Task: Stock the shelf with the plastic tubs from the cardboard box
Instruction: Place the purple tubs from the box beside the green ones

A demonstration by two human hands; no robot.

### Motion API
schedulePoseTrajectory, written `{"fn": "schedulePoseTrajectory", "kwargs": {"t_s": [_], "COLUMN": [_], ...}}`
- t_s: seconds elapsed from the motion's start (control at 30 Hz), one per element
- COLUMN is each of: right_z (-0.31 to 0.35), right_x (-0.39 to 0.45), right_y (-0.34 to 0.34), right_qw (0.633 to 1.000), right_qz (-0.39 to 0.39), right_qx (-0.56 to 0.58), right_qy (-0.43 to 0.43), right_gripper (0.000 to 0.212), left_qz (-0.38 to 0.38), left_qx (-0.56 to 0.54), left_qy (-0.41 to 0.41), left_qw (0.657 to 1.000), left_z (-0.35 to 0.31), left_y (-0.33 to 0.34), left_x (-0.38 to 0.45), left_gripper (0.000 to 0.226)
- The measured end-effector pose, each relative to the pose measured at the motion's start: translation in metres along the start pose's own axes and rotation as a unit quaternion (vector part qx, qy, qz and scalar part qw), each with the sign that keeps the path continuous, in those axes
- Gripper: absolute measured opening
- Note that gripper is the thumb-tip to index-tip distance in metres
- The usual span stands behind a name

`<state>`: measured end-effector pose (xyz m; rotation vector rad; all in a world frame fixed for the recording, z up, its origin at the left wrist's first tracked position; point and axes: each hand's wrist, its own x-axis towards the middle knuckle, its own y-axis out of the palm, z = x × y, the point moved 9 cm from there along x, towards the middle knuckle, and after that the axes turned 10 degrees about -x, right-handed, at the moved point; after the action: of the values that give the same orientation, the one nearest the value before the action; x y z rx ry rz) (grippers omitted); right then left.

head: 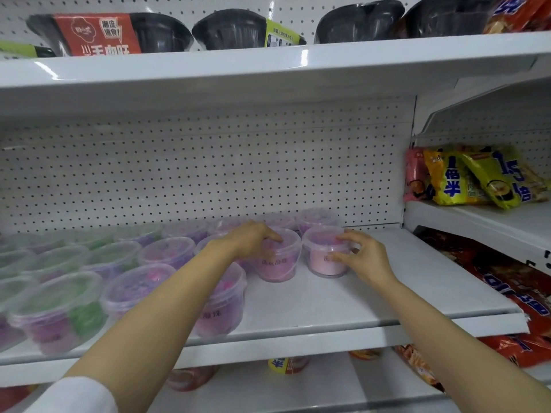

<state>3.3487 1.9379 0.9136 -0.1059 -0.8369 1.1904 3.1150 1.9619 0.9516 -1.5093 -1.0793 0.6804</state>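
Two clear plastic tubs with pink contents stand side by side on the white middle shelf point(343, 299). My left hand point(253, 238) grips the left pink tub point(278, 263) from above and the left, fingers over its lid. My right hand point(362, 251) holds the right pink tub point(325, 260) by its right side, thumb low and fingers at the lid rim. Several more tubs point(119, 275) in pink, purple and green fill the shelf's left part and its back row. No cardboard box is in view.
The upper shelf point(268, 64) carries black bowls with printed sleeves. To the right, a neighbouring shelf unit point(465, 216) holds yellow and pink snack bags point(465, 180), and red bags point(512, 293) lie below. Bare shelf surface stretches right of the tubs.
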Motion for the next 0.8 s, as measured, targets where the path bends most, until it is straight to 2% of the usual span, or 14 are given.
{"fn": "schedulePoseTrajectory", "kwargs": {"t_s": [0.3, 0.57, 0.8], "right_z": [-0.001, 0.005, 0.006], "right_x": [0.001, -0.004, -0.007], "right_y": [0.002, -0.001, -0.004], "right_qw": [1.000, 0.999, 0.990], "right_qz": [-0.007, 0.019, 0.039], "right_qx": [-0.017, -0.041, -0.135], "right_qy": [0.008, 0.008, -0.001], "right_gripper": [0.049, 0.050, 0.051], "left_qz": [0.005, 0.001, 0.005], "left_qx": [-0.013, -0.009, 0.011], "left_qy": [-0.003, 0.001, -0.010], "left_qw": [1.000, 1.000, 1.000], "left_z": [0.003, -0.002, -0.006], "left_y": [0.001, 0.000, 0.000], "left_x": [0.000, -0.004, -0.009], "left_gripper": [0.050, 0.048, 0.048]}}
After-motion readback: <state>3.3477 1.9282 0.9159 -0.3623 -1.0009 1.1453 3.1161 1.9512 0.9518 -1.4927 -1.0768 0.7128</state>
